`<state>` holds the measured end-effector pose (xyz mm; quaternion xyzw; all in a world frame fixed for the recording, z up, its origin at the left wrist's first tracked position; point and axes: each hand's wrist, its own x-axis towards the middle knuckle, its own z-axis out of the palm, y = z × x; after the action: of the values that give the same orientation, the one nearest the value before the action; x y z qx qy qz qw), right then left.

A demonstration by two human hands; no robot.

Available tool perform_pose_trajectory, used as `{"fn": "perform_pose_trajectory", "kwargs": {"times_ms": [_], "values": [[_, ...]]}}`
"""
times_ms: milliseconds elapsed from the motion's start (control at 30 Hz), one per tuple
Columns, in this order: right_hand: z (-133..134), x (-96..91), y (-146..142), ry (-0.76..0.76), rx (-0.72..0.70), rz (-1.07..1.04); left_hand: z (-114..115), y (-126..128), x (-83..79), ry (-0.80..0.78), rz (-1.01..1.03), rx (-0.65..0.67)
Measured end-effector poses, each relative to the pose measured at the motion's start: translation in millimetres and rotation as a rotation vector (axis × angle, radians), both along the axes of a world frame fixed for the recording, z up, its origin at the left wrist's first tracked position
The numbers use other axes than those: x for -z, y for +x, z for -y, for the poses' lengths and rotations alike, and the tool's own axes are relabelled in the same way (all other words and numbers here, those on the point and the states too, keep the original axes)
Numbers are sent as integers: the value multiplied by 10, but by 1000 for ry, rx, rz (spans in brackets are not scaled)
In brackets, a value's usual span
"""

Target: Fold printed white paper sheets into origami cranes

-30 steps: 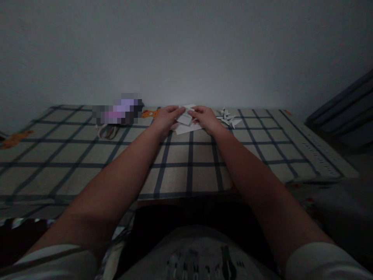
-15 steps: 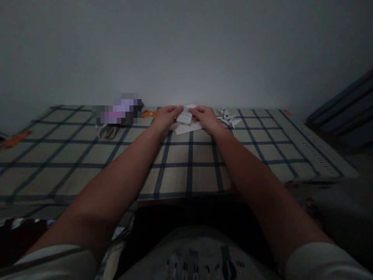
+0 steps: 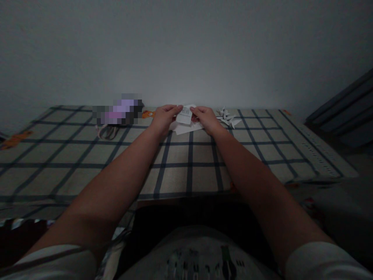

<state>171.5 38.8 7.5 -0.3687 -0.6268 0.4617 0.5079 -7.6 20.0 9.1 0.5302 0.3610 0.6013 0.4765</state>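
Note:
A small white folded paper (image 3: 185,115) is held up between both hands near the far edge of the checked cloth (image 3: 186,163). My left hand (image 3: 164,116) pinches its left side and my right hand (image 3: 205,117) pinches its right side. Both hands have their fingers closed on it. Under the hands lies a flat white sheet of paper (image 3: 188,127). Both forearms stretch out from the bottom of the view.
Several folded white paper figures (image 3: 229,117) lie just right of my right hand. A blurred purple object (image 3: 118,111) with a looped cord (image 3: 106,132) sits to the left. A plain wall stands behind. A dark striped cushion (image 3: 344,112) is at the far right.
The folded paper has been lifted and turned a little more upright between my fingers. My arms have hardly moved.

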Motion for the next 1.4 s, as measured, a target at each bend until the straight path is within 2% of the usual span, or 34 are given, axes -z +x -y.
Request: {"fn": "perform_pose_trajectory", "kwargs": {"times_ms": [333, 500, 733, 833, 1033, 1167, 1267, 1400], "values": [[-6, 0, -7, -44, -24, -58, -13, 11, 11, 24, -14, -77], [10, -6, 4, -2, 11, -3, 2, 2, 18, -12, -129, -95], [43, -20, -15, 36, -49, 44, 100, 19, -32, 22, -271, -160], [59, -49, -12, 74, -17, 97, 104, 35, -21, -2, -284, -143], [61, -68, -25, 13, 42, -3, 81, 48, -28, -32, -148, -98], [104, -86, -35, -30, -5, 28, 84, 31, -38, -21, -200, -112], [140, -114, -34, 0, -24, 58, 95, 33, -37, -22, -205, -111], [158, -143, -30, 24, 54, 29, 114, 49, -36, -72, -154, -38]]}}
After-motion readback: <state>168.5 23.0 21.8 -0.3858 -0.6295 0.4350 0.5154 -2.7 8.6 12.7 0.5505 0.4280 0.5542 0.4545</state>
